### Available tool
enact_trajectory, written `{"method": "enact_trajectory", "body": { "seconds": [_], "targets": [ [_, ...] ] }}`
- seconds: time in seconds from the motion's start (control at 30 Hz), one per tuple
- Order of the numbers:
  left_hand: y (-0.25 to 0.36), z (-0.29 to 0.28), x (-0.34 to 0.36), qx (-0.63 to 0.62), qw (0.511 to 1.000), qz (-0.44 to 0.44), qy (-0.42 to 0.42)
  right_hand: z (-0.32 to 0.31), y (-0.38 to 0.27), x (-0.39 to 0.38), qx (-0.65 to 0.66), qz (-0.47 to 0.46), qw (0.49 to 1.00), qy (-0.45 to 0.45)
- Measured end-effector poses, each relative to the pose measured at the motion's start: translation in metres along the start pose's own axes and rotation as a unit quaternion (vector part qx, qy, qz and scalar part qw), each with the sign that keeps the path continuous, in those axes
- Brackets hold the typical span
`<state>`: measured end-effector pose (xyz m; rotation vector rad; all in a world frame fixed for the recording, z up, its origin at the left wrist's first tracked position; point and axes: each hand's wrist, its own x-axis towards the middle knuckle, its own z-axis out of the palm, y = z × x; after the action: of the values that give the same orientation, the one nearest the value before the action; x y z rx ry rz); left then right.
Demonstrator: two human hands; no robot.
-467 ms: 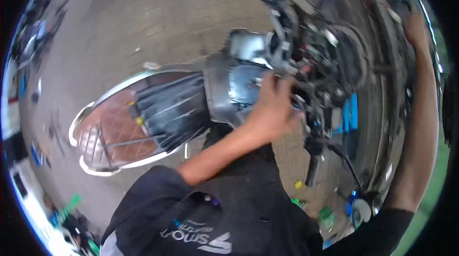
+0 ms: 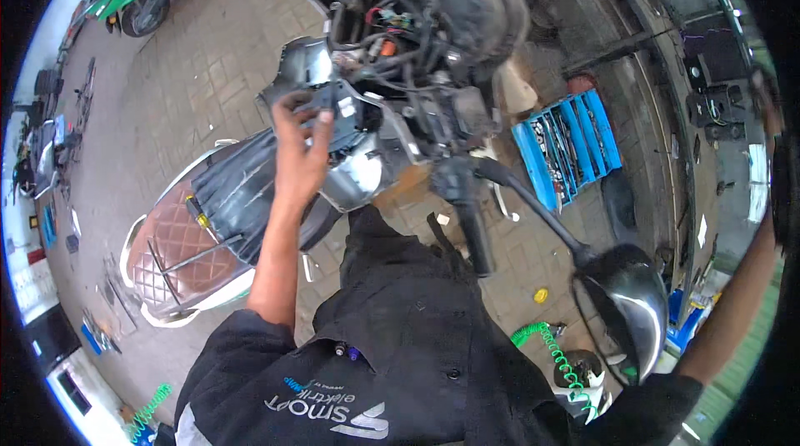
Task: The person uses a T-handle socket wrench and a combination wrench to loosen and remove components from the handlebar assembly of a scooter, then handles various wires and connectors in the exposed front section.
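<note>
Soft, fairly even light reaches the brick paving [image 2: 208, 62] around the blue toolbox [image 2: 602, 131], whose trays look reasonably crisp. Left of the toolbox, a glossy scooter panel [image 2: 360, 175] throws back white glare; below it, the black mirror housing [image 2: 625, 300] carries a bright streak. Above it, the ground darkens. Far to its right, the right hand [image 2: 768, 104] is blurred where straight edges bow toward the black rim.

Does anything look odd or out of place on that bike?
Yes, two things. Wiring lies exposed at the front of the bike, which looks odd because no cover hides it. Thin dark rods also lie across the brown quilted seat, where someone would sit. I see no clear spill.
</note>
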<state>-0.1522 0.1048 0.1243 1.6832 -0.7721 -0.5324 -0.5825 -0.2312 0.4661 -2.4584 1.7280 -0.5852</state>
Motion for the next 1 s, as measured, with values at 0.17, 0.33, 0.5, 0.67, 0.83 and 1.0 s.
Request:
{"method": "enact_trajectory", "body": {
  "seconds": [0.17,0.33,0.5,0.67,0.83,1.0],
  "targets": [
    [-0.003,0.036,-0.039,-0.023,0.992,0.025,0.123,0.160,0.200,-0.206,-0.034,0.117,0.986,-0.111],
    [-0.024,0.080,-0.107,0.059,0.932,-0.034,0.355,0.418,0.301,-0.523,0.142,0.232,0.895,-0.353],
    [-0.131,0.038,-0.234,0.466,0.848,-0.052,0.247,0.481,0.256,-0.584,0.266,0.294,0.669,-0.629],
    [-0.141,0.115,-0.234,0.559,0.737,-0.238,-0.296,0.591,0.309,-0.678,0.139,0.224,0.836,-0.481],
    [-0.130,0.164,-0.294,0.376,0.782,-0.401,-0.293,0.469,0.352,-0.594,0.306,0.515,0.657,-0.457],
    [-0.228,0.262,-0.252,0.306,0.814,-0.366,-0.332,0.463,0.429,-0.525,0.334,0.573,0.611,-0.433]
  ]
}}
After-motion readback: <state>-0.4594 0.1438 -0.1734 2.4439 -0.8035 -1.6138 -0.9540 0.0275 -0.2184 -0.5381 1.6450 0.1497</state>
